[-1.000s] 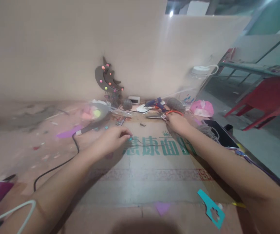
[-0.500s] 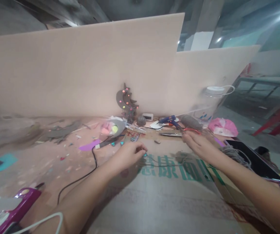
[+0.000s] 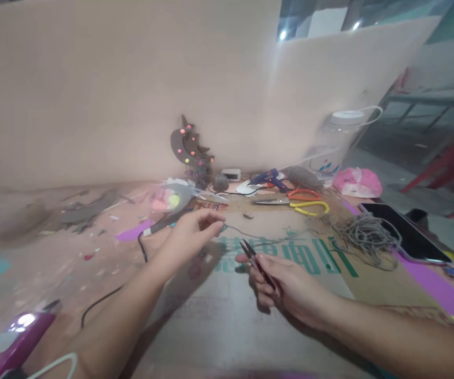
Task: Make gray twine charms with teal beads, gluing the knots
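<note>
One bright-filled bag (image 3: 168,201) near left hand (image 3: 195,230)

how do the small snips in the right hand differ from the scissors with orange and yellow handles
The snips are gripped in the right hand, while the scissors lie untouched.
The snips are small; the scissors are clearly longer.
The snips look dark, whereas the scissors have one orange and one yellow handle loop.
Both have blades narrowing to a point.

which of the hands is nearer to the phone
Right. The right hand, holding snips, is left of the phone; the left hand is farther off on that same side.
</note>
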Demonstrator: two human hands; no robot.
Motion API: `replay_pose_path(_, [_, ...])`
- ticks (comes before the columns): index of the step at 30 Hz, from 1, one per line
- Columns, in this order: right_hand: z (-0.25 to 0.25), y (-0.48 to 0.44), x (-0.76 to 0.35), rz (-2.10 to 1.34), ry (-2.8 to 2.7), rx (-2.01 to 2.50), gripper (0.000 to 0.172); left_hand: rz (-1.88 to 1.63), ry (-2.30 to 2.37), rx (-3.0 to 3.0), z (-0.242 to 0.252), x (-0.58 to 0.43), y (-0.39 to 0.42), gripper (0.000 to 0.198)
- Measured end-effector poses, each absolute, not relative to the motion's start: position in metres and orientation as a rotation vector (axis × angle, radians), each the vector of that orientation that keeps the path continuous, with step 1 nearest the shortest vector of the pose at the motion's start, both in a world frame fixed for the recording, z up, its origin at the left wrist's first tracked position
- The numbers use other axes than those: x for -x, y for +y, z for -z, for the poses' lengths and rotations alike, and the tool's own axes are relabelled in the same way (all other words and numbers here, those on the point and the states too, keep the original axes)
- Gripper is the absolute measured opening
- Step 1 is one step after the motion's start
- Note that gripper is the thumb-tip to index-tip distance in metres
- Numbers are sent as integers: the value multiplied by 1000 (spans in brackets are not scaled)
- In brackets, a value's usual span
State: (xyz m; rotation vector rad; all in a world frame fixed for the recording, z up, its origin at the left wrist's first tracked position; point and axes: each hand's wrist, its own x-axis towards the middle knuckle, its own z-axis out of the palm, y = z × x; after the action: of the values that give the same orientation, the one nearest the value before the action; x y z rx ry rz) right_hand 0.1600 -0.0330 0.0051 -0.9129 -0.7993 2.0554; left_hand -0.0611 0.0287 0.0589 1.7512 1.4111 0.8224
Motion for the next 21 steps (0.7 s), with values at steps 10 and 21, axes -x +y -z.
replay_pose_path(10, [-3, -31, -159, -2154, -611, 761, 24, -637, 1418, -1734, -66, 49, 14, 23])
replay_pose_path(21, [0, -29, -160, -2177, -645, 666, 18, -467, 1381, -1585, -75, 48, 10, 27])
